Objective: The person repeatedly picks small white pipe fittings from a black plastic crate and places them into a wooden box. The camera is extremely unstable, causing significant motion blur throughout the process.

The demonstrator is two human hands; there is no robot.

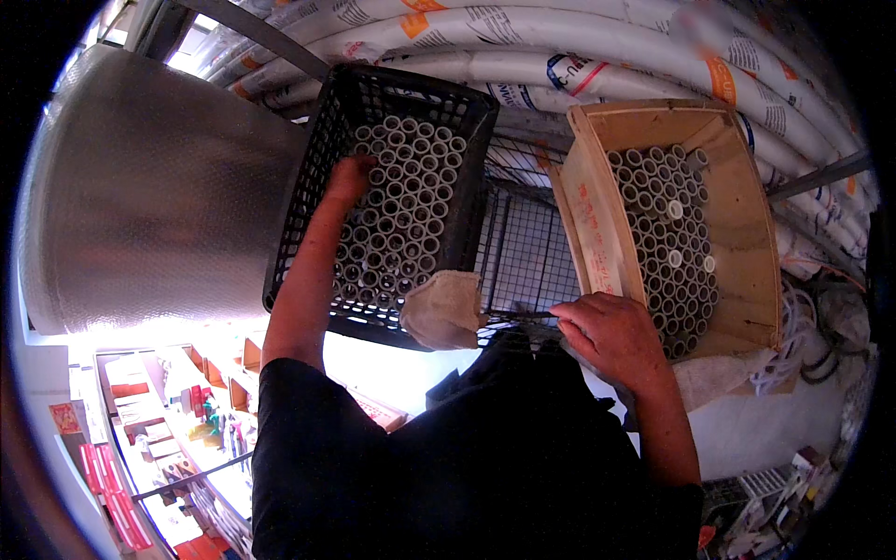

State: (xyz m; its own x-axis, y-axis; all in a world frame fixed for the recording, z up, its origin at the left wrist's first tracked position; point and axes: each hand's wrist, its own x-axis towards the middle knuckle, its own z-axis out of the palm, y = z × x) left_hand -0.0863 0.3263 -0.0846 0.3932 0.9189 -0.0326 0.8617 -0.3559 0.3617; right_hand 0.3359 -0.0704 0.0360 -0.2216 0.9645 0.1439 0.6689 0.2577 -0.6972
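My left hand (350,178) reaches into a black plastic crate (483,112) and touches the upper left of the upright tubes (409,185) packed in it; its fingertips are dark and partly hidden, so its grip cannot be told. The fingers of my right hand (605,332) are curled at the near edge of a wire basket (525,245), around what looks like its rim. Close to that hand stands a cardboard box (749,210) with more upright tubes (665,280), a few of them white-ended. A beige cloth (442,310) hangs over the crate's near right corner.
A large roll of bubble wrap (161,196) stands at the left. Long plastic-wrapped rolls (476,28) lie behind the crate and box, with metal bars across them. Looped pale tubing (791,336) hangs at the right. Shelves of goods (189,434) are at the lower left.
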